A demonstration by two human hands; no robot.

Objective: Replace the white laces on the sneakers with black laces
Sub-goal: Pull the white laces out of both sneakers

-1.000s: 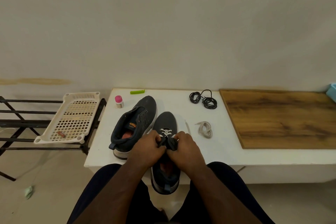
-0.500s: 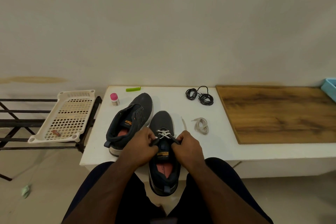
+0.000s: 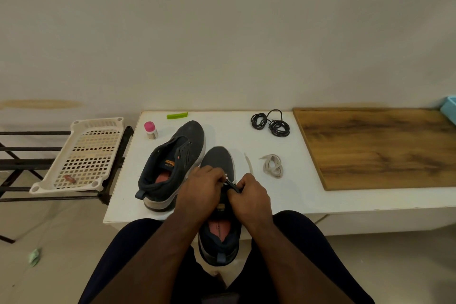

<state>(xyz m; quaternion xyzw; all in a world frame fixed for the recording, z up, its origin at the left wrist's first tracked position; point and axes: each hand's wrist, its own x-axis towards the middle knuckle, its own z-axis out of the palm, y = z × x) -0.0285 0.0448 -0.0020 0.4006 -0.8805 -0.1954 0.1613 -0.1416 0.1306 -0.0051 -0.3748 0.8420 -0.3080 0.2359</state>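
Near sneaker (image 3: pixel 218 163): both hands' fingers, left hand (image 3: pixel 201 186) and right hand (image 3: pixel 251 195), pinch its lacing.

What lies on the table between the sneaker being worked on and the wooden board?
In the head view, a loose white lace lies bundled between the near sneaker and the wooden board, with one lace end beside the sneaker.

Both forearms reach forward, the left hand (image 3: pixel 201 186) and right hand (image 3: pixel 251 195) close together, fingers curled in a pinch.
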